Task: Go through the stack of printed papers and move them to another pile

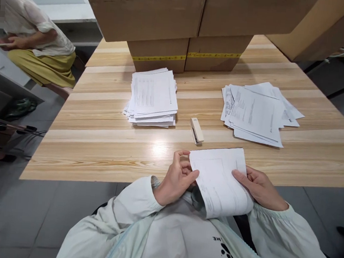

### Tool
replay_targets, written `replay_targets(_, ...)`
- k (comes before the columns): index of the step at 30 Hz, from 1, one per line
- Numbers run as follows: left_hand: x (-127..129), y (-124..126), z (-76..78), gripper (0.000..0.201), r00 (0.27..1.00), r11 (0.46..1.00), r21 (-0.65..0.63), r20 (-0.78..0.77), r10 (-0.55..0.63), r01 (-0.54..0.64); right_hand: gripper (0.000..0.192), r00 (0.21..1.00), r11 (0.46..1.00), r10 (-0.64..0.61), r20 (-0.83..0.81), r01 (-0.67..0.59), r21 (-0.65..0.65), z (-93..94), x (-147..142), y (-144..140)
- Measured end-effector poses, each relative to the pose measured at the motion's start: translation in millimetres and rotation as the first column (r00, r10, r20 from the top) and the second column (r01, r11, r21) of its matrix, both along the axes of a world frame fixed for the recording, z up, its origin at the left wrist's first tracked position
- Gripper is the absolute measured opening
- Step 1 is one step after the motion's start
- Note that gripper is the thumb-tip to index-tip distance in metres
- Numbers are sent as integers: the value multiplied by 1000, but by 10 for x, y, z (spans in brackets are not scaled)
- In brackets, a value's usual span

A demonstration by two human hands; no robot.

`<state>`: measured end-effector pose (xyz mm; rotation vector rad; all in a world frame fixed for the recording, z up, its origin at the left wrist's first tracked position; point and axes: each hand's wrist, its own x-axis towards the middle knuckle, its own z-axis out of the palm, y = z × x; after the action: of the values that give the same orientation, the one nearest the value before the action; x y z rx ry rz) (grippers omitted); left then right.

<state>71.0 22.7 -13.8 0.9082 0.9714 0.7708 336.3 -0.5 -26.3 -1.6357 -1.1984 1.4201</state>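
Printed paper sheets (218,180) are held up at the front edge of the table, bending down toward my lap. My left hand (178,179) grips their left edge, its thumb on top and fingers behind. On the right edge, my right hand (259,187) pinches the same sheets with the thumb on the printed face; its other fingers are partly hidden behind. I cannot tell how many sheets there are. Just beyond them a cream stapler (196,131) lies on the table. A thick paper stack (154,92) sits at the left, and a looser, fanned paper pile (255,113) at the right.
Cardboard boxes (157,12) are stacked at the back of the wooden table (93,138), the upper ones overhanging toward me. Another carton (319,29) stands at the back right. A seated person (39,35) is off to the left, holding something flat.
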Motion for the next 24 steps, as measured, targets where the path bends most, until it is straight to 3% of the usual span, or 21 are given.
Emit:
replay_targets(3, 114, 17, -67, 53, 998, 999, -26, -31, -48, 47, 47, 997, 996, -78, 1, 78, -32, -104, 92, 2)
replay_targets(10, 193, 145, -115, 20, 987, 990, -50, -89, -134, 129, 47, 996, 995, -71, -53, 67, -76, -122, 163, 216)
replay_targets(19, 259, 246, -67, 35, 993, 945, -303, 23, -120, 121, 52, 987, 985, -126, -103, 112, -134, -112, 146, 335)
replay_targets(24, 265, 294, -45, 35, 996, 931, -353, 42, -81, 90, 57, 996, 991, -43, -77, 33, -128, -75, 275, 391)
